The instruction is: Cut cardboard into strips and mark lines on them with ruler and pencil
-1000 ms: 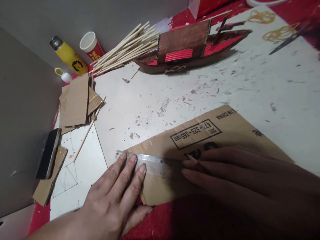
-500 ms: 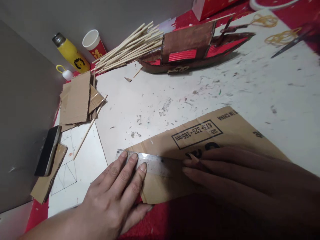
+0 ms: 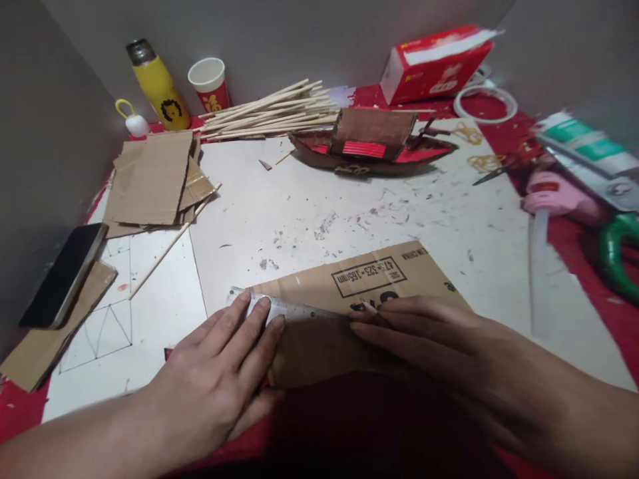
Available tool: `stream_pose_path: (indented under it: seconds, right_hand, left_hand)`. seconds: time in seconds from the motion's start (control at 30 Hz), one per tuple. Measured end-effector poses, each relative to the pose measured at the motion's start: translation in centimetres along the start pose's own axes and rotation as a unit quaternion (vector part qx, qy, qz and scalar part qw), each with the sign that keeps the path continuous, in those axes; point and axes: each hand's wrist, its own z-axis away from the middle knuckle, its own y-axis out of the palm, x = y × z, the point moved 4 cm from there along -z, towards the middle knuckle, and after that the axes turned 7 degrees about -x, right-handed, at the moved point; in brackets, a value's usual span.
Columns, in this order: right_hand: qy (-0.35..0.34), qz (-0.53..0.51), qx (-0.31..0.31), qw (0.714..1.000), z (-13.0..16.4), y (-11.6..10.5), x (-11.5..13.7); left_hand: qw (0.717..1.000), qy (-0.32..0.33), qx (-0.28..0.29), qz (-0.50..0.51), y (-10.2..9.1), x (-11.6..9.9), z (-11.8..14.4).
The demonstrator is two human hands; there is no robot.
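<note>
- The left hand point(image 3: 219, 376) lies flat, fingers spread, pressing the near end of a metal ruler point(image 3: 287, 310) down onto a cardboard sheet point(image 3: 369, 279).
- The right hand point(image 3: 439, 346) rests on the same sheet just beside the ruler's other end, fingers stretched together; a thin pointed tip shows at its fingertips, too small to name, so whether the hand grips anything cannot be told.
- The cardboard sheet lies at the near edge of the bench point(image 3: 449, 219), printed side up, partly over a red cloth.
- To the left lie a stack of cardboard pieces point(image 3: 150, 179), a loose wooden stick point(image 3: 170, 246) and a dark phone point(image 3: 62, 276) on another scrap.
- At the back stand a yellow flask point(image 3: 157, 86) and a paper cup point(image 3: 210, 83), beside a bundle of sticks point(image 3: 269, 113).
- A brown and red model boat point(image 3: 372, 143) sits near the bundle, with a red tissue box point(image 3: 434, 63) behind it.
- Scissors point(image 3: 494, 173) lie to the right of the boat.
</note>
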Motion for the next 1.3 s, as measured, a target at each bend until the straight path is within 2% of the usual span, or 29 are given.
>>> stream_pose_path:
  seconds: [0.1,0.27,0.57,0.73,1.1,1.3]
  right_hand:
    - [-0.034,-0.008,0.037,0.999,0.3,0.1,0.0]
    - [-0.05,0.004,0.052,0.997,1.4,0.7,-0.3]
    - [-0.041,-0.021,0.012,0.999,0.6,0.6,0.2]
    - [-0.025,-0.025,0.021,0.999,1.3,1.0,-0.2]
    - [-0.043,0.01,0.055,0.998,1.8,1.1,-0.2]
    - [-0.017,0.01,0.028,0.999,0.6,0.3,-0.1]
  left_hand:
    - [1.0,0.006,0.004,0.002,0.0,-0.1,0.1]
    - [0.999,-0.018,-0.03,0.02,0.1,-0.2,0.2]
    - [1.0,-0.018,-0.02,0.008,0.3,-0.2,0.6]
    - [1.0,-0.02,-0.02,0.0,0.4,-0.3,0.7]
    - [1.0,-0.026,0.005,0.012,0.5,-0.3,0.6]
    - [0.999,-0.017,-0.007,0.027,0.0,-0.1,0.1]
